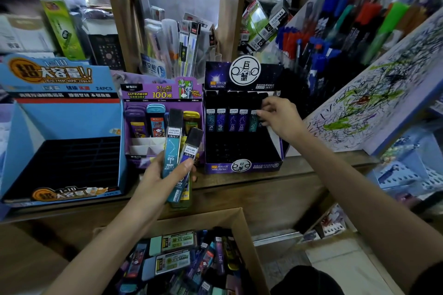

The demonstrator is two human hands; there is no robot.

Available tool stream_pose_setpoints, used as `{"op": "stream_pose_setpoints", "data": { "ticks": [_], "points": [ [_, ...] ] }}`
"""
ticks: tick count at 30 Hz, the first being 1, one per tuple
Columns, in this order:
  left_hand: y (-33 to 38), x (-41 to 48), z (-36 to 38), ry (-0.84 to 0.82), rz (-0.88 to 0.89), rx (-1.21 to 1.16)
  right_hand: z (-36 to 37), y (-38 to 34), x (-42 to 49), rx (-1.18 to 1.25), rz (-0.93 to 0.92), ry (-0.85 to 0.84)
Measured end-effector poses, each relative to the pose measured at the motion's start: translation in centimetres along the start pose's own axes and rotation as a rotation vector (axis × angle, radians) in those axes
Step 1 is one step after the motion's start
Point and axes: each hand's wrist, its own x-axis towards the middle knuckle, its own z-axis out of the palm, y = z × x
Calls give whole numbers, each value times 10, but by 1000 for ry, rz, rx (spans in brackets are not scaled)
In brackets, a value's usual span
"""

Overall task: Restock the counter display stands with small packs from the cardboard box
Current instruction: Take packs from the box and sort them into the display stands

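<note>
Restocking is under way at the dark constellation display stand (243, 132) on the wooden counter (275, 189). At the right end of its top row, the right hand (279, 118) has its fingertips pinched on a slim pack (260, 112), seemingly pressing it into a slot beside the five packs already standing there. The lower rows of that stand look empty.

Meanwhile the left hand (165, 175) is closed around a small fan of lead-refill packs: a teal one (171, 146) marked 2B/0.7, a purple one (190, 148) tilted beside it, and what looks like a yellow-edged pack partly hidden underneath. They are held just in front of the purple Ultraman stand (163, 122), which has a few cases in its back row. Left of it, the blue stand (62, 136) shows only bare slots.

Below the counter edge, the open cardboard box (242, 230) holds a loose heap of mixed packs and eraser-like blocks.

Judging by this, the step in hand is seating one pack. The next move likely calls for taking a pack from the left hand's fan, turning it label-out and upright, and starting the next row, with the yellow-edged one sorted to a different stand.
</note>
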Motion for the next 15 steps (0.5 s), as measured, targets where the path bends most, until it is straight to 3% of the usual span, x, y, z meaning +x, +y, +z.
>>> {"op": "stream_pose_setpoints", "data": {
  "ticks": [8,11,13,15],
  "points": [
    [6,-2,8,-36,16,-48,6,-9,-2,-133,139,27],
    [8,-3,11,-62,-2,-99,3,-23,-28,-296,21,136],
    [9,-2,13,-69,-12,-145,9,-37,-54,-66,-52,61],
    [9,-2,17,-74,1,-150,23,-55,-81,309,8,-193]
  ]
}}
